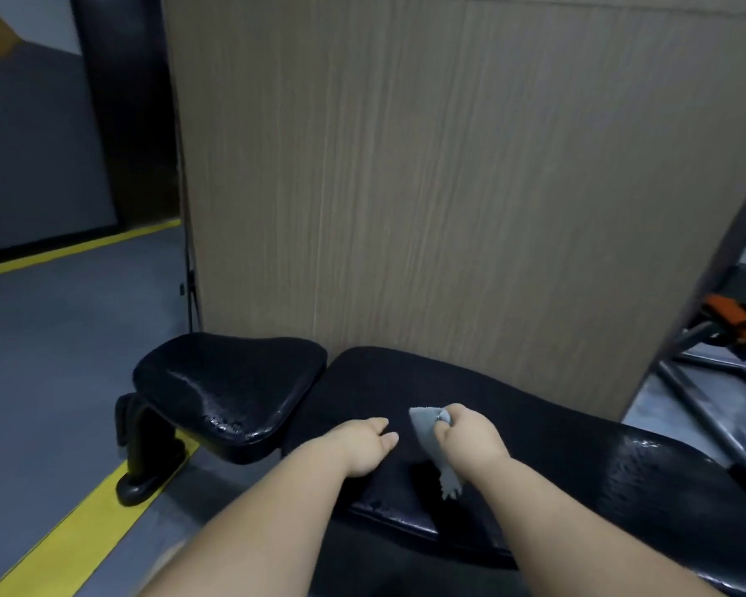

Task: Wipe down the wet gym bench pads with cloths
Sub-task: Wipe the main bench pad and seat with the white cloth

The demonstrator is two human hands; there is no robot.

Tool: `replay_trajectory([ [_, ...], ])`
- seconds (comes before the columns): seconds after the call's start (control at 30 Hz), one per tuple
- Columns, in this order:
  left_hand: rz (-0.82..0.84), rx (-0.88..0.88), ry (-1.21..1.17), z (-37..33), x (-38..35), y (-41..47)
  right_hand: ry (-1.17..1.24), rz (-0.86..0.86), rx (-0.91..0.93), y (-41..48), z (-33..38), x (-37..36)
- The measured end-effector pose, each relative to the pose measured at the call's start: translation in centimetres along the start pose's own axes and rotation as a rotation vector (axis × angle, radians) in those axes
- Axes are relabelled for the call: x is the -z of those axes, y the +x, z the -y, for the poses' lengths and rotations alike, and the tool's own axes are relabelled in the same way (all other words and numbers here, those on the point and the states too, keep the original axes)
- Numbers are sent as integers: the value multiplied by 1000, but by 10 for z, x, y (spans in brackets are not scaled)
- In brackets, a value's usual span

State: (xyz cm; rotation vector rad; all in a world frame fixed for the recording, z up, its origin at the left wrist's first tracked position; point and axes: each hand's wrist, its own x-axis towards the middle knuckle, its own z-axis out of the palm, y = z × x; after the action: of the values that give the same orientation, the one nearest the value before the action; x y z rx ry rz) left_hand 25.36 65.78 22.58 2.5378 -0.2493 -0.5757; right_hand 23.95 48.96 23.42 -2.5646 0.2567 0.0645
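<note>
A gym: black padded bench [535,445], metal equipment frames [707,381], yellow-lined floor [61,338].

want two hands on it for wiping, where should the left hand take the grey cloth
Likely the upper corner of the grey cloth, pinched from the left: it juts past the right hand toward the left hand; the frayed tail lies under the right wrist.

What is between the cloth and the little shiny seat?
Only the left hand. It is over the long pad, between the cloth gripped by the right hand and the seat. Nothing else visible blocks the way.
</note>
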Motion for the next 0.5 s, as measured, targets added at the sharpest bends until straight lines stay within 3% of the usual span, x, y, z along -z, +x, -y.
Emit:
replay_trajectory([
  [0.2,-29,-95,-332,-68,-24,6,351,-75,-66,-27,-49,51],
  [0.4,-41,-131,-585,-124,-62,12,427,-155,-124,-45,-95,84],
  [0.5,-45,-144,-565,-148,-76,15,409,-210,-202,-45,-121,91],
])
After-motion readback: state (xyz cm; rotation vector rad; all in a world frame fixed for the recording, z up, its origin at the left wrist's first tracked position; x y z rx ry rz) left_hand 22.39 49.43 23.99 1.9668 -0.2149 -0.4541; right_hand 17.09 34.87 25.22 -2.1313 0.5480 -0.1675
